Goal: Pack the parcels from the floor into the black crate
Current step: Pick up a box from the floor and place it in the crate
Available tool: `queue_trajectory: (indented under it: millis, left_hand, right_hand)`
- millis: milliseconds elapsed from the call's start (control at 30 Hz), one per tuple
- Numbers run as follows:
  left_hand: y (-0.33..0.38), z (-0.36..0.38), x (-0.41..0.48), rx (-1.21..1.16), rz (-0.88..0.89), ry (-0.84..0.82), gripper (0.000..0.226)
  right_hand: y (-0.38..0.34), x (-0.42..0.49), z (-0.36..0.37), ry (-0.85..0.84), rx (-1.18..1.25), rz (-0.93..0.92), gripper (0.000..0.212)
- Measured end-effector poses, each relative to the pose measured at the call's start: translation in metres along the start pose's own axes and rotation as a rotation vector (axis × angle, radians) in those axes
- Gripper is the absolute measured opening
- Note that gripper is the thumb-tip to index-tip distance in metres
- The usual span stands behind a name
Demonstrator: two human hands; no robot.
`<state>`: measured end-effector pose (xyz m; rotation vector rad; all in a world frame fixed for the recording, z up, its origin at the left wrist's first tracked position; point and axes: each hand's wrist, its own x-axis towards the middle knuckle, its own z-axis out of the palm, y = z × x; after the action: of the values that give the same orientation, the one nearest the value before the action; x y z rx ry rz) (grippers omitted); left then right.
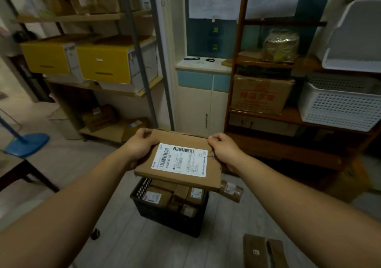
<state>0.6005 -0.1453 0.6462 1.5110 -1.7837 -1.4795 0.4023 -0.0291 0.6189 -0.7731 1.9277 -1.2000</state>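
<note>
A flat brown cardboard parcel with a white shipping label is held level in the air just above the black crate. My left hand grips its left edge and my right hand grips its right edge. The crate stands on the floor and holds several smaller brown parcels; its far side is hidden by the held parcel. Another small parcel lies on the floor by the crate's right side. Two long brown parcels lie on the floor at the bottom right.
Shelving with yellow-fronted bins stands at the left. A wooden shelf unit with a cardboard box and white baskets stands at the right. A blue stand base and a dark table are at the left.
</note>
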Motion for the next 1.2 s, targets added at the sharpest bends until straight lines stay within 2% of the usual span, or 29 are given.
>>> queue_trajectory:
  millis: [133,300,400,500,667,833,933,1033,1067,1133,1200]
  left_hand:
    - [-0.021,-0.026,0.022,0.073,0.023,-0.003,0.049]
    - [-0.030,-0.044,0.069,0.038,0.036,0.028,0.041]
    - [-0.028,-0.051,0.111,0.042,0.033,0.042,0.041]
    - [-0.028,-0.057,0.163,0.061,0.016,0.060,0.041]
    - [-0.039,-0.069,0.245,0.057,-0.069,0.044,0.043]
    - [-0.060,-0.056,0.316,0.103,-0.148,-0.085,0.041]
    - [-0.073,-0.037,0.356,0.156,-0.151,-0.153,0.036]
    - [-0.101,-0.019,0.394,0.187,-0.108,-0.292,0.023]
    - [-0.112,-0.014,0.406,0.217,-0.111,-0.342,0.025]
    - [-0.138,-0.005,0.435,0.283,-0.147,-0.425,0.046]
    - [-0.167,0.002,0.462,0.390,-0.160,-0.511,0.058]
  right_hand:
    - [-0.007,0.017,0.040,0.015,-0.061,-0.054,0.023]
    - [-0.006,0.064,0.075,0.079,-0.060,-0.090,0.023]
    - [-0.003,0.105,0.095,0.088,-0.009,-0.027,0.022]
    - [-0.001,0.154,0.115,0.022,0.020,0.076,0.034]
    - [0.003,0.221,0.144,0.014,0.027,0.065,0.024]
    - [0.029,0.265,0.164,0.101,-0.011,0.113,0.031]
    - [0.056,0.287,0.177,0.163,-0.042,0.225,0.041]
    - [0.084,0.300,0.193,0.236,0.078,0.366,0.048]
    - [0.093,0.303,0.200,0.264,0.114,0.403,0.049]
    - [0.116,0.308,0.216,0.302,0.144,0.459,0.051]
    - [0.138,0.315,0.233,0.298,0.145,0.502,0.052]
